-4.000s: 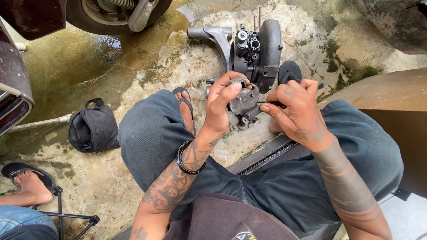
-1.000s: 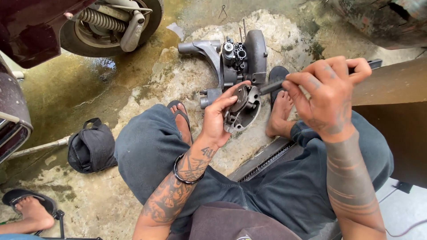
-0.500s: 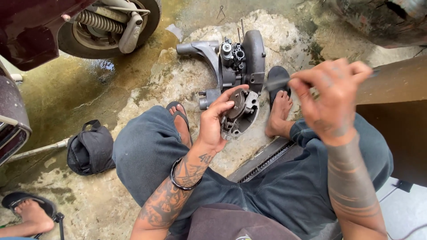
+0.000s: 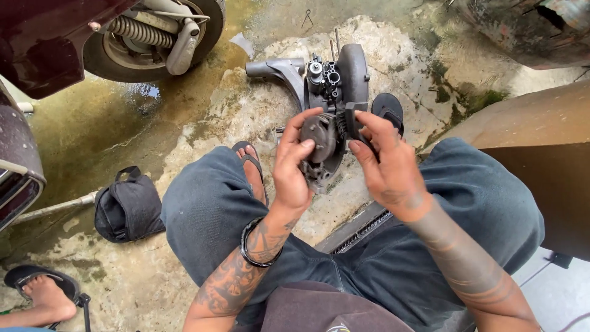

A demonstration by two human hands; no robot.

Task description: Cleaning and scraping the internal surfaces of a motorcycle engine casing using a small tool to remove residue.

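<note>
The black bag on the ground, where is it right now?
In the head view the black bag lies on the wet concrete at the person's left, beside the left knee, below the scooter wheel.

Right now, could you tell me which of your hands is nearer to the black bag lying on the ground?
Left. The left hand grips the round engine part, on the black bag's side; the right hand is farther off, beyond that part.
</note>
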